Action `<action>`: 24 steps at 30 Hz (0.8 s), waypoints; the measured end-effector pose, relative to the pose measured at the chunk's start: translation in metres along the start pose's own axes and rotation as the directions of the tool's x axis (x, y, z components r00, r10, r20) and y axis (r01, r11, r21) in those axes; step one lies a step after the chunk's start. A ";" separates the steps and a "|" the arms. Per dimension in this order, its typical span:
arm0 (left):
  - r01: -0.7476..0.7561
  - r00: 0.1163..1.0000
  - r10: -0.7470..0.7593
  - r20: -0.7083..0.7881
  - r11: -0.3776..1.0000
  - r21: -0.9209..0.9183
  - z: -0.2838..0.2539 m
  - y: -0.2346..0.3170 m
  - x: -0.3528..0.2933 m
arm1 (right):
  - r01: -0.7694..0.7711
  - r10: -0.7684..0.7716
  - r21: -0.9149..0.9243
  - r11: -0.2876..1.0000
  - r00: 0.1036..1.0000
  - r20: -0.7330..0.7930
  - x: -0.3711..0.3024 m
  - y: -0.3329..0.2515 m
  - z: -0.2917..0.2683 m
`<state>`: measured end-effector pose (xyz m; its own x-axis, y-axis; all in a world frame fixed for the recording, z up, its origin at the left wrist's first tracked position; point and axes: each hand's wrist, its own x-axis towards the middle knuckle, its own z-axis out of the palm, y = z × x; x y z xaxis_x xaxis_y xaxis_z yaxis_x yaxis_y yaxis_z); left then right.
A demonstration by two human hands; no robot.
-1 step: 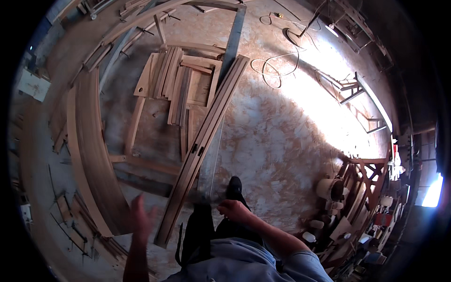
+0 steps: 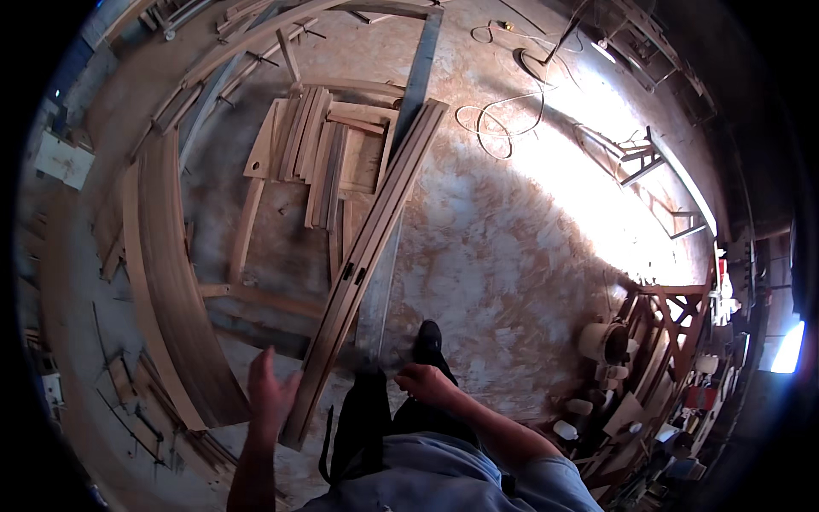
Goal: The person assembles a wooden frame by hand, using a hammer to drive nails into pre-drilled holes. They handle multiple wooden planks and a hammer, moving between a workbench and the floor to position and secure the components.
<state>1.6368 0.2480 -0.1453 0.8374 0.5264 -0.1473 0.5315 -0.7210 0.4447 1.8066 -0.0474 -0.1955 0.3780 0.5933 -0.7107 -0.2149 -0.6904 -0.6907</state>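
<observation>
- The slotted boards (image 2: 375, 235), long and narrow with two dark slots, run slantwise in front of you, the near end beside your left hand (image 2: 271, 391).
- That left hand is just left of the slotted boards' near end, spread with the thumb apart from the fingers; you have hold of nothing in it, and I cannot tell whether the thumb touches the wood.
- Your right hand (image 2: 424, 383) is right of the slotted boards, in front of your dark trousers, its fingers curled; I cannot tell how tightly they close or whether they hold anything.
- A grey beam (image 2: 420, 68) passes under the slotted boards, showing beyond their far end and along their right side.
- Left of the slotted boards' far half lies a stack of wooden strips (image 2: 303, 136).
- Farther left of the slotted boards, a wide plank (image 2: 175, 282) appears curved.
- Right of the slotted boards' far end, a pale cable (image 2: 482, 132) loops across the floor.
</observation>
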 end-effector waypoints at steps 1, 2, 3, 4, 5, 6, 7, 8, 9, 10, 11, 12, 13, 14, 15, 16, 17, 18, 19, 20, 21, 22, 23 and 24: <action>-0.068 0.998 0.067 -0.010 0.998 -0.014 0.015 0.018 0.009 | 0.013 -0.013 -0.012 1.000 1.000 -0.011 -0.007 -0.003 -0.010; -0.007 1.000 0.007 0.019 0.999 0.033 0.026 0.040 0.020 | 0.004 -0.003 0.018 1.000 0.998 -0.064 -0.014 0.003 -0.018; 0.017 1.000 -0.018 0.020 0.998 0.053 0.036 0.055 0.029 | -0.004 0.009 0.046 0.999 0.994 -0.111 -0.021 0.012 -0.027; 0.043 0.999 -0.044 0.022 0.996 0.072 0.044 0.064 0.038 | -0.013 0.024 0.075 0.997 0.987 -0.156 -0.028 0.020 -0.038; 0.067 0.997 -0.071 0.035 0.994 0.090 0.051 0.069 0.046 | -0.082 0.098 0.105 0.991 0.983 -0.155 -0.035 0.028 -0.053; 0.093 0.994 -0.099 0.046 0.990 0.108 0.058 0.073 0.054 | -0.120 0.135 0.093 0.988 0.975 -0.176 -0.040 0.045 -0.067; 0.113 0.990 -0.122 0.064 0.986 0.123 0.063 0.078 0.062 | -0.117 0.105 -0.024 0.993 0.954 -0.280 -0.048 0.060 -0.079; 0.119 0.989 -0.128 0.068 0.985 0.126 0.062 0.086 0.066 | -0.109 0.126 0.078 0.991 0.950 -0.285 -0.054 0.085 -0.091; 0.116 0.989 -0.126 0.074 0.985 0.129 0.061 0.097 0.074 | -0.099 0.151 0.184 0.978 0.944 -0.294 -0.057 0.114 -0.101; 0.113 0.990 -0.123 0.076 0.985 0.129 0.061 0.105 0.080 | -0.112 0.168 0.176 0.978 0.924 -0.342 -0.061 0.142 -0.109; 0.128 0.987 -0.141 0.071 0.978 0.162 0.065 0.108 0.080 | -0.164 0.268 0.314 0.935 0.908 -0.323 -0.073 0.133 -0.125; 0.135 0.988 -0.145 0.046 0.975 0.177 0.070 0.109 0.081 | -0.213 0.335 0.360 0.908 0.886 -0.320 -0.083 0.126 -0.139; 0.136 0.989 -0.143 0.027 0.973 0.189 0.076 0.110 0.082 | -0.184 0.354 0.429 0.885 0.863 -0.361 -0.085 0.155 -0.141; 0.149 0.988 -0.152 0.003 0.968 0.200 0.080 0.110 0.082 | -0.170 0.378 0.498 0.850 0.856 -0.352 -0.086 0.164 -0.148; 0.195 0.980 -0.201 0.008 0.959 0.204 0.080 0.110 0.081 | -0.198 0.402 0.496 0.845 0.848 -0.346 -0.089 0.172 -0.152; 0.191 0.981 -0.196 0.004 0.963 0.190 0.082 0.112 0.083 | -0.223 0.428 0.499 0.837 0.835 -0.345 -0.094 0.173 -0.156; 0.189 0.981 -0.192 0.000 0.966 0.175 0.083 0.114 0.085 | -0.225 0.436 0.512 0.829 0.833 -0.340 -0.094 0.177 -0.158; 0.189 0.982 -0.191 -0.005 0.969 0.161 0.082 0.114 0.087 | -0.228 0.444 0.524 0.821 0.832 -0.334 -0.093 0.180 -0.158; 0.151 0.988 -0.149 -0.034 0.984 0.099 0.081 0.113 0.088 | -0.237 0.456 0.535 0.811 0.829 -0.324 -0.093 0.182 -0.156; 0.195 0.980 -0.196 0.026 0.980 0.027 0.077 0.112 0.093 | -0.239 0.451 0.535 0.811 0.837 -0.309 -0.091 0.183 -0.154; 0.243 0.967 -0.239 0.087 0.969 -0.044 0.071 0.111 0.098 | -0.241 0.445 0.534 0.810 0.846 -0.294 -0.090 0.183 -0.150; 0.293 0.950 -0.276 0.148 0.949 -0.116 0.066 0.107 0.100 | -0.241 0.438 0.530 0.813 0.854 -0.282 -0.088 0.182 -0.148; 0.265 0.959 -0.240 0.153 0.950 -0.167 0.067 0.091 0.101 | -0.241 0.423 0.512 0.825 0.863 -0.276 -0.086 0.181 -0.146; 0.300 0.946 -0.248 0.209 0.913 -0.277 0.069 0.074 0.101 | -0.240 0.410 0.494 0.836 0.871 -0.270 -0.084 0.179 -0.141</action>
<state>1.7696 0.2173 -0.1880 0.6872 0.5823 -0.4344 0.7011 -0.3747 0.6067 1.8633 -0.2791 -0.2411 0.4848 0.1224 -0.8660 -0.7148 -0.5152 -0.4729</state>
